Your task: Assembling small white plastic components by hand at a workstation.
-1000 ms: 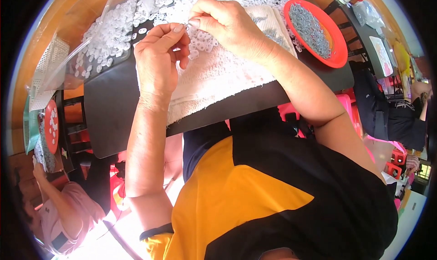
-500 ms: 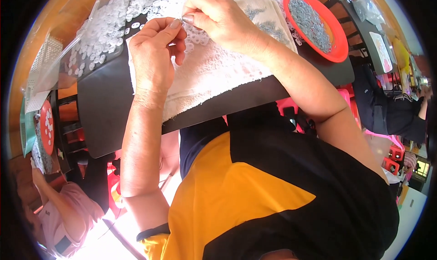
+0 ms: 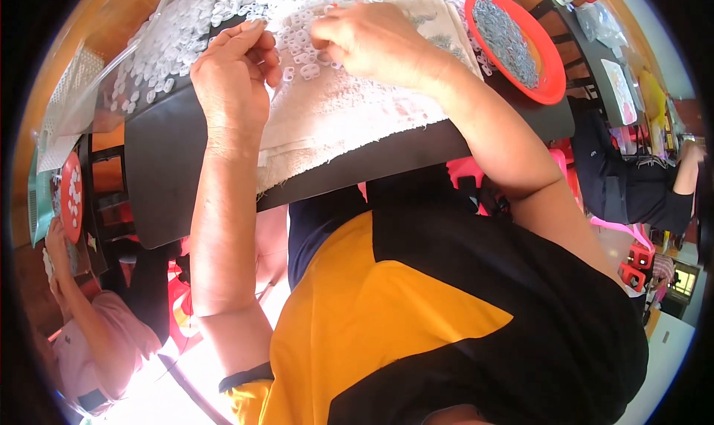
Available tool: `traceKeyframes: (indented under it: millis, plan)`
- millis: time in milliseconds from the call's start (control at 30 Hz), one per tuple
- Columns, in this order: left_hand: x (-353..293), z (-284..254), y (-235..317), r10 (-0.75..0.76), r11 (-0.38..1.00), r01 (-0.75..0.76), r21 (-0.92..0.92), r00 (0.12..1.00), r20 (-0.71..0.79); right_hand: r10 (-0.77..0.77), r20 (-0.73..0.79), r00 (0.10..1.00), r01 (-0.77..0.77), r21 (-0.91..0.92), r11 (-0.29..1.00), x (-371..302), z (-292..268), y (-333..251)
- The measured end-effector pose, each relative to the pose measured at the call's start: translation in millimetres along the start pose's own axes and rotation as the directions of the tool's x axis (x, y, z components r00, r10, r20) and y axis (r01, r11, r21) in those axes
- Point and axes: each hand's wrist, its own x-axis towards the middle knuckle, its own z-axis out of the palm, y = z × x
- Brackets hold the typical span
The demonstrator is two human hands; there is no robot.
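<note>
My left hand is raised over the left edge of a folded whitish towel. Its thumb and forefinger are pinched together, the other fingers curled; whatever they hold is too small to make out. Further right, my right hand is low over the towel with bent fingers, at small white plastic pieces with holes. Its fingertips are drawn together and partly hidden, so I cannot make out what is in them. Small grey metal parts lie on the towel beyond my right wrist.
A red plate of grey metal parts stands at the right on the black table. White pieces are heaped at the far left by clear plastic. Another person sits at the left by a second red plate; one more is at the right.
My hands have come apart: the left moved slightly left and the right moved right and down toward the white pieces. At the left, the other person's hands have risen toward their plate.
</note>
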Motion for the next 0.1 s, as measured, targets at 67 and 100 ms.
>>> traceKeyframes:
  millis: [67,100]
  plan:
    - [-0.7,0.1,-0.1,-0.018,1.0,0.018,-0.006,1.0,0.008,-0.001,0.117,0.993,0.018,-0.136,0.99,0.7,-3.7,-7.9]
    - [-1.6,0.6,0.4,-0.03,1.0,0.03,-0.008,0.999,0.014,0.018,0.164,0.986,0.014,-0.188,0.982,1.7,-6.0,-10.6]
